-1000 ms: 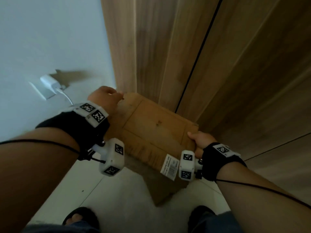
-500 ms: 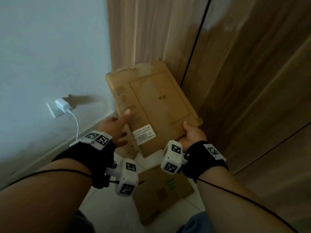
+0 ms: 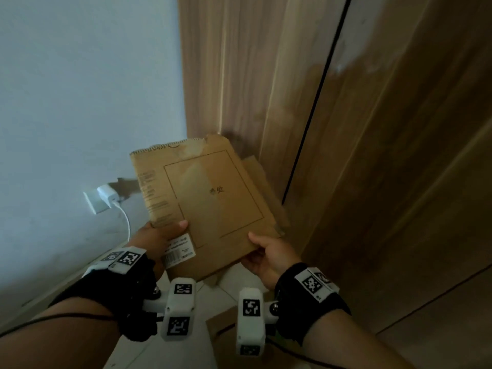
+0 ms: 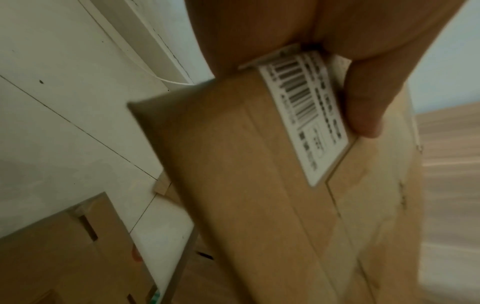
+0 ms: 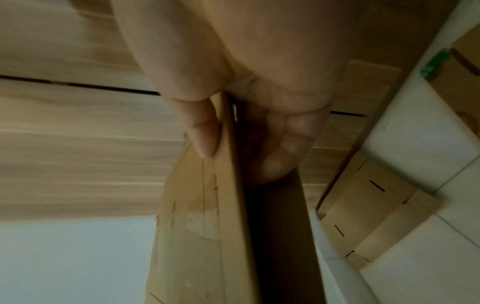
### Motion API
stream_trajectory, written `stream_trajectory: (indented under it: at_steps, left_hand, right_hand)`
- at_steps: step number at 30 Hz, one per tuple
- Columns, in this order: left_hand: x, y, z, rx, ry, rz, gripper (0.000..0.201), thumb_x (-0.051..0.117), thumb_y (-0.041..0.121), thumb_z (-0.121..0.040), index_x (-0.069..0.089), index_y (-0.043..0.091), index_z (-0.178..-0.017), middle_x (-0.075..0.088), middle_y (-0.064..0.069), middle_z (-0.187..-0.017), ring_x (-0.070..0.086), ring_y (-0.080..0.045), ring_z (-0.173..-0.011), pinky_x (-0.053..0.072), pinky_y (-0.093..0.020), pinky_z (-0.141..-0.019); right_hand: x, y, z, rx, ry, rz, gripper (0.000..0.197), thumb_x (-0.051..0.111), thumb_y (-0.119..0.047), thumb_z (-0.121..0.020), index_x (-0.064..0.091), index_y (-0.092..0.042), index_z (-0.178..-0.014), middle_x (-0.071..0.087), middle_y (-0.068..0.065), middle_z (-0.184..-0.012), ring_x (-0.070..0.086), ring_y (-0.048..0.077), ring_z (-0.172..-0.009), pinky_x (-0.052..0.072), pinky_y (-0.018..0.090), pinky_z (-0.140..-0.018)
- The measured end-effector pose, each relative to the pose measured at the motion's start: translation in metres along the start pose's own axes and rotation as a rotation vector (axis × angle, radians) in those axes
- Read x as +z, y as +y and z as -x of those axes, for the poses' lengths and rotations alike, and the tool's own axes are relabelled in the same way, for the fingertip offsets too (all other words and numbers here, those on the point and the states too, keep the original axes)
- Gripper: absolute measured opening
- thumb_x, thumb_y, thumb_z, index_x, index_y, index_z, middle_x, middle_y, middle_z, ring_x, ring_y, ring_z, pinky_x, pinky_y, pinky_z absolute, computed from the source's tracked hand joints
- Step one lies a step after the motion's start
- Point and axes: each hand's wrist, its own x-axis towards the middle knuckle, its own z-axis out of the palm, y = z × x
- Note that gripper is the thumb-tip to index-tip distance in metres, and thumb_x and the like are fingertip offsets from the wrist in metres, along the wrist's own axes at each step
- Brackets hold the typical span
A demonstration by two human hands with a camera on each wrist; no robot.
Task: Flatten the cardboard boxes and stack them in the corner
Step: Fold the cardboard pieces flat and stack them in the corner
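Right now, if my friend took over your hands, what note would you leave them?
Left hand: pinching the flattened cardboard box by its barcode label.
Right hand: gripping the same box's near right corner.
The box is held up, facing the corner between wall and wooden panels.
More flat cardboard sits behind it; another piece lies on the floor.
Done: this box is flat.
Left: probably set it on the stack, then fetch the floor piece.

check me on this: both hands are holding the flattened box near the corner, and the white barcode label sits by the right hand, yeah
Not quite. Both hands do hold the flattened box near the corner, but the white barcode label sits by the left hand, not the right hand. The head view shows it, and the left wrist view shows the left thumb lying alongside the label.
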Motion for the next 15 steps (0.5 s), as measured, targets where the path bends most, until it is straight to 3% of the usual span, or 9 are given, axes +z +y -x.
stream_trajectory:
  at_steps: [3,5,6,9,11,13,15]
  left_hand:
    - [-0.001,0.001,-0.005,0.017,-0.002,0.024,0.046,0.068,0.012,-0.079,0.056,0.009,-0.123,0.068,-0.018,-0.105,0.065,-0.037,-0.095,0.05,-0.055,-0.09]
    - [0.0,0.0,-0.008,0.038,0.0,0.037,0.043,0.066,0.01,-0.079,0.057,0.008,-0.122,0.068,-0.016,-0.099,0.065,-0.034,-0.087,0.053,-0.05,-0.085]
    - [-0.001,0.001,-0.009,0.047,0.002,0.044,0.042,0.066,0.009,-0.08,0.057,0.008,-0.121,0.068,-0.015,-0.097,0.064,-0.033,-0.084,0.053,-0.048,-0.083]
    - [-0.003,0.002,-0.013,0.06,0.016,0.031,0.046,0.067,0.008,-0.078,0.057,0.007,-0.122,0.067,-0.016,-0.098,0.064,-0.034,-0.086,0.051,-0.053,-0.088]
    - [-0.007,0.002,-0.015,0.062,0.023,0.011,0.045,0.068,0.008,-0.077,0.057,0.007,-0.121,0.067,-0.017,-0.097,0.064,-0.034,-0.084,0.05,-0.055,-0.09]
    - [-0.01,0.003,-0.015,0.067,0.015,0.001,0.041,0.066,0.006,-0.078,0.057,0.009,-0.118,0.067,-0.014,-0.092,0.064,-0.032,-0.08,0.052,-0.051,-0.085]
    - [-0.012,0.004,-0.015,0.07,-0.012,-0.006,0.035,0.065,0.005,-0.079,0.058,0.011,-0.114,0.067,-0.013,-0.09,0.064,-0.032,-0.078,0.053,-0.047,-0.08]
  right_hand:
    - [0.003,-0.002,-0.005,-0.056,0.102,0.102,0.037,0.066,-0.018,-0.084,0.054,-0.013,-0.118,0.066,0.008,-0.107,0.062,0.023,-0.088,0.051,0.031,-0.062]
    - [0.001,-0.002,-0.012,-0.14,0.196,0.197,0.058,0.071,-0.025,-0.079,0.046,-0.014,-0.13,0.061,0.009,-0.123,0.061,0.028,-0.106,0.053,0.039,-0.083]
    - [-0.002,-0.004,-0.014,-0.178,0.225,0.249,0.06,0.071,-0.028,-0.077,0.044,-0.015,-0.129,0.061,0.009,-0.122,0.06,0.029,-0.11,0.049,0.042,-0.091]
    - [-0.016,-0.015,-0.016,-0.238,0.313,0.305,0.047,0.067,-0.036,-0.08,0.043,-0.017,-0.115,0.054,0.001,-0.098,0.055,0.023,-0.092,0.048,0.043,-0.089]
    - [-0.026,-0.025,-0.018,-0.255,0.395,0.252,0.049,0.064,-0.043,-0.08,0.043,-0.015,-0.113,0.05,0.002,-0.096,0.051,0.02,-0.085,0.047,0.042,-0.085]
    - [-0.035,-0.03,-0.021,-0.225,0.439,0.138,0.063,0.064,-0.049,-0.075,0.046,-0.012,-0.122,0.052,0.005,-0.1,0.052,0.023,-0.088,0.047,0.043,-0.086]
    - [-0.04,-0.031,-0.022,-0.14,0.423,0.034,0.074,0.067,-0.05,-0.072,0.044,-0.016,-0.134,0.055,0.011,-0.12,0.053,0.03,-0.108,0.045,0.046,-0.092]
